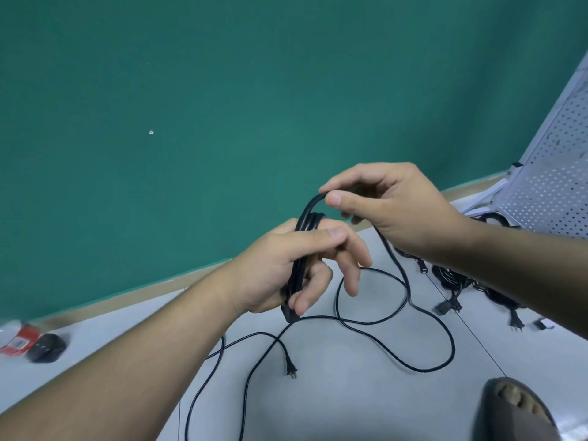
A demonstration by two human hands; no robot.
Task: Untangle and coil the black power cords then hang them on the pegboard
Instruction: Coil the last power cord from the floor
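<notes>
My left hand grips a small bundle of loops of a black power cord, thumb across the strands, with a plug end sticking out below the fingers. My right hand pinches the same cord between thumb and forefinger just above the bundle, at the top of a loop. The rest of the cord trails in loose curves on the grey floor and ends in a pronged plug. A white pegboard leans at the far right.
More tangled black cords with plugs lie on the floor under my right forearm, near the pegboard's foot. A red-and-white can and a black object sit by the green wall at left. My sandalled foot is at bottom right.
</notes>
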